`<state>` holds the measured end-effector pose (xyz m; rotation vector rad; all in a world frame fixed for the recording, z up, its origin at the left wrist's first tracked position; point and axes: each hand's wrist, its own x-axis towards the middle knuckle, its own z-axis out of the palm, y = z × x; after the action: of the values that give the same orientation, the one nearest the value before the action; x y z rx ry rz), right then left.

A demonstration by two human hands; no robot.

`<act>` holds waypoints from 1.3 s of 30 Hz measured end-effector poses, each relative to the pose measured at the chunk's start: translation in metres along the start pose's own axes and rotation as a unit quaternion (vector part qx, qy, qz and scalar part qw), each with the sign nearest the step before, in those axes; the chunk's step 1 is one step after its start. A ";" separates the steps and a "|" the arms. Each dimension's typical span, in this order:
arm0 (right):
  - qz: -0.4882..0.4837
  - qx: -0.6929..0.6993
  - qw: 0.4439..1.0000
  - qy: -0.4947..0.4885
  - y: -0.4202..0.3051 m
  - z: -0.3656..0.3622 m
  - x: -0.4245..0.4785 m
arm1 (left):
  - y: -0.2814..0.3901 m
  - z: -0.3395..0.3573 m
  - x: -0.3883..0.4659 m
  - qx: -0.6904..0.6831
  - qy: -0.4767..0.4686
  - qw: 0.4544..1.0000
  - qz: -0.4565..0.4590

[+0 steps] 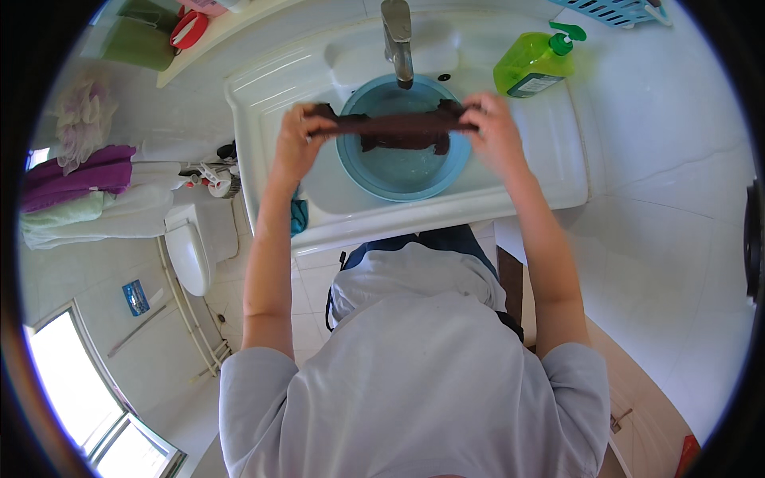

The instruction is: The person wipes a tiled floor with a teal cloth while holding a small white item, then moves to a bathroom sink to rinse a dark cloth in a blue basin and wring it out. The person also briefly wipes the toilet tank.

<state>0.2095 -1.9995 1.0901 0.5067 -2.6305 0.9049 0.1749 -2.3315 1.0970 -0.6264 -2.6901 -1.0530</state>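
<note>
A dark brown cloth (400, 124) is stretched level between my two hands, over a round blue basin (352, 173). My left hand (302, 138) grips one end beyond the basin's left rim. The other end is pinched by the fingers of my right hand (493, 132), near the right rim. The cloth's middle is blurred, and its lower part hangs over or into the water (406, 173); which of the two I cannot tell. Above the basin's back edge reaches a metal faucet (399, 45). The basin stands in a white washbasin (532, 173).
A green pump bottle (529, 64) stands at the back right, near a light blue plastic basket (615, 12). A teal cloth (299, 215) lies on the left front rim. To the left are a shelf (221, 37), hanging towels (89, 179) and a toilet (190, 257).
</note>
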 end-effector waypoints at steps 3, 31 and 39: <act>0.073 0.076 0.985 -0.135 0.015 0.029 -0.049 | -0.028 0.032 -0.050 -0.207 -0.097 0.968 -0.103; 0.513 0.784 0.344 -0.063 0.060 0.152 -0.049 | 0.063 0.180 -0.019 -0.161 -0.100 0.975 -0.115; 0.411 0.815 0.404 0.058 0.054 0.199 -0.048 | 0.059 0.191 -0.010 0.019 0.047 0.997 -0.063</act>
<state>0.1942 -2.0752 0.8932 -0.6895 -0.6211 3.3319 0.2064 -2.1655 0.9899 -0.3938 -2.6906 -1.0297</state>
